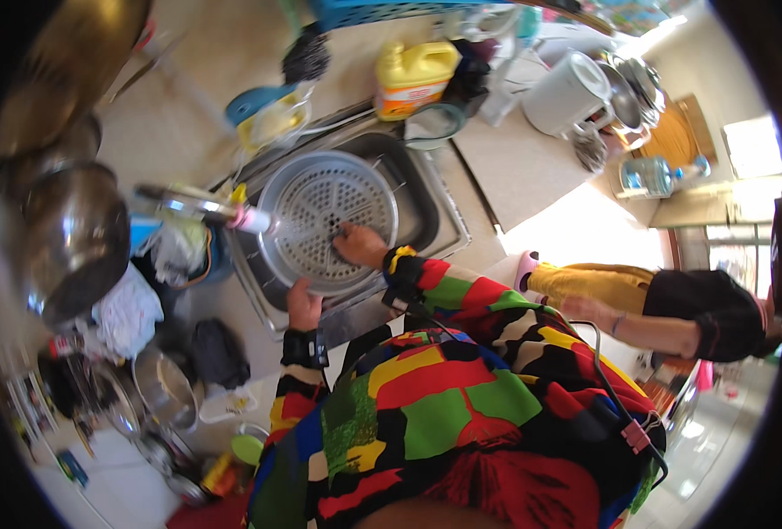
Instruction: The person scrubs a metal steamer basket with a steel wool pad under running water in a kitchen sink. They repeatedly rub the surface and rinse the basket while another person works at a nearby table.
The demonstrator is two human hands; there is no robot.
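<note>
A round metal steamer pan (311, 192) with a perforated bottom rests over the stainless steel sink (454, 221). My left hand (304, 305) grips its near rim, thumb on top. Inside the pan, my right hand (361, 244) presses its fingers against the perforated bottom; whether something small is under them is hidden. From the left, a faucet with a white nozzle (253, 219) reaches over the pan's rim, and a fine spray of water seems to fall from it onto the holes.
Behind the sink stand a yellow jug (412, 79), a glass bowl (434, 124) and a yellow-and-blue container (265, 116). A white pitcher (566, 92) is farther right. Metal pots (73, 231) and a black cloth bundle (220, 354) lie leftward. Another person (682, 311) stands at right.
</note>
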